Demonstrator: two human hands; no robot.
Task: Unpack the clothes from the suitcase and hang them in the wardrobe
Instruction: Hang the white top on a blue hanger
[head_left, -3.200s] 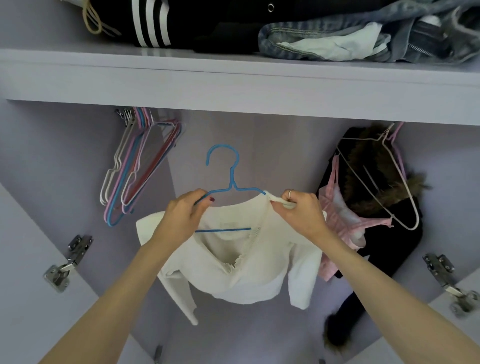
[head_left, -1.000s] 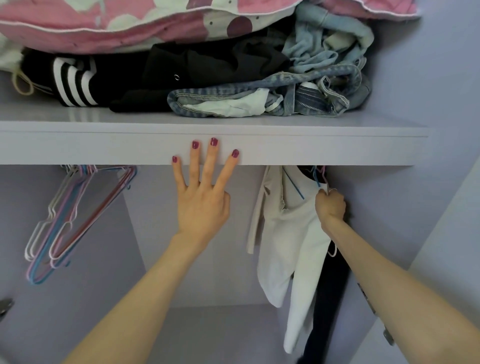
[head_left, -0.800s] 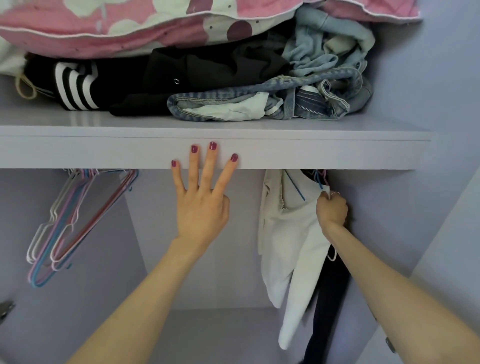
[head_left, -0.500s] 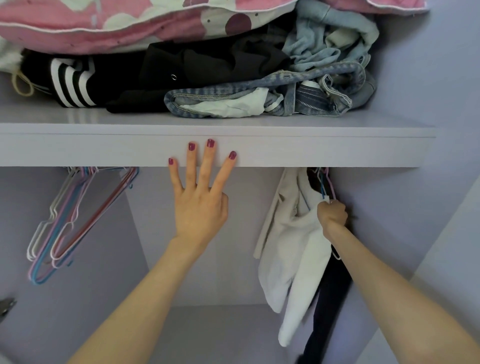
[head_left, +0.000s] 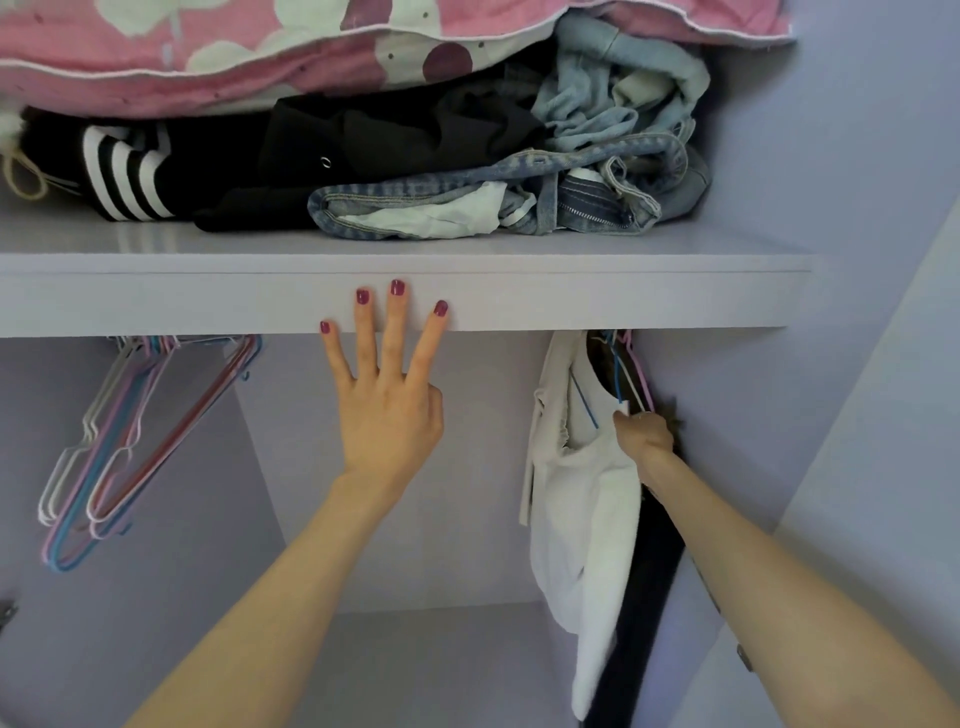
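Left hand (head_left: 387, 410), fingers straight, braces on the shelf (head_left: 519, 306) edge. Right hand (head_left: 641, 439) grips the white top (head_left: 582, 499) at 3 o'clock. Confirm the blue hanger (head_left: 618, 374) hook seats fully before releasing.

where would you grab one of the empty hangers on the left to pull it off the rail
Probably the long bottom bar of the outermost red hanger, coming from the front and below. The empty hangers hang bunched and slanted with their hooks hidden behind the shelf, so the low end is the free, reachable part. The left hand, flat on the shelf edge, is nearest.
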